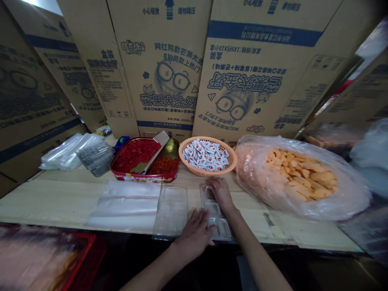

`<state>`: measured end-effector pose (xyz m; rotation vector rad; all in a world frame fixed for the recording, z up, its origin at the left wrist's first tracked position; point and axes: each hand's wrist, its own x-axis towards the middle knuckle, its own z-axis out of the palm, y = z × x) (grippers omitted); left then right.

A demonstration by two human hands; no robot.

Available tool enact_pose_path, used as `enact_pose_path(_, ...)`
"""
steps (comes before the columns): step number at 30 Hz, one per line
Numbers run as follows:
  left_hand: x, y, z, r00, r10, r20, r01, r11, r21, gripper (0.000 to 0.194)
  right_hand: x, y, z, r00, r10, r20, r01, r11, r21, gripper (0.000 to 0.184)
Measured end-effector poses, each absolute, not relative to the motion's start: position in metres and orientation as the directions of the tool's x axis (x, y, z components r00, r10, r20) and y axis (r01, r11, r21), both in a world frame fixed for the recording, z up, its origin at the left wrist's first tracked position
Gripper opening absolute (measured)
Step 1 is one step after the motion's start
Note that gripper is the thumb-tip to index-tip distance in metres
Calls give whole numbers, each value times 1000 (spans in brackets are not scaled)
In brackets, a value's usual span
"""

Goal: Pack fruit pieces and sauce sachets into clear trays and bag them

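**Placement notes, near edge of work surface**

Right hand (220, 193): fingers curled down over the far end of a clear compartmented plastic tray (219, 223); contact is visible, but whether it is a firm grasp cannot be told. Left hand (194, 231): released, fingers spread and flat, palm down, just right of a second clear plastic tray (170, 212), with the thumb side at the compartmented tray's left edge. Both trays lie flat on a pale wooden table (51, 202), side by side at its near edge.

Left of them: a sheet stack of clear plastic film (124, 206). Far side, left to right: stacked clear trays (95, 157); a red tin tray (142, 177) holding red chopped pieces (135, 153) and orange-red pieces (163, 165), with a flat wooden paddle (151, 157) lying across it; a round orange basket (182, 154) of red-and-white sachets (206, 155); a large clear bag (348, 202) of orange crisps (300, 173), just right of the right hand.

Printed cardboard cartons (160, 68) stand along the far edge. A blurred red crate (87, 250) sits below the near left edge.
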<state>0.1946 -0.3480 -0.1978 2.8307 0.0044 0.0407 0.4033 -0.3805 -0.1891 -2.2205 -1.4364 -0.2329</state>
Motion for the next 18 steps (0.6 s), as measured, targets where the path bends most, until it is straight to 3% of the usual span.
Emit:
enact_pose_path(6, 192, -351, -186, 1000, 20, -2, 20, -955, 297, 50, 406, -377, -194, 398, 847, 353, 902, -293, -316, 14)
enact_pose_path(18, 189, -351, -184, 1000, 20, 12, 15, -951, 309, 48, 406, -378, -199, 402, 798, 449, 905, -270, -329, 18)
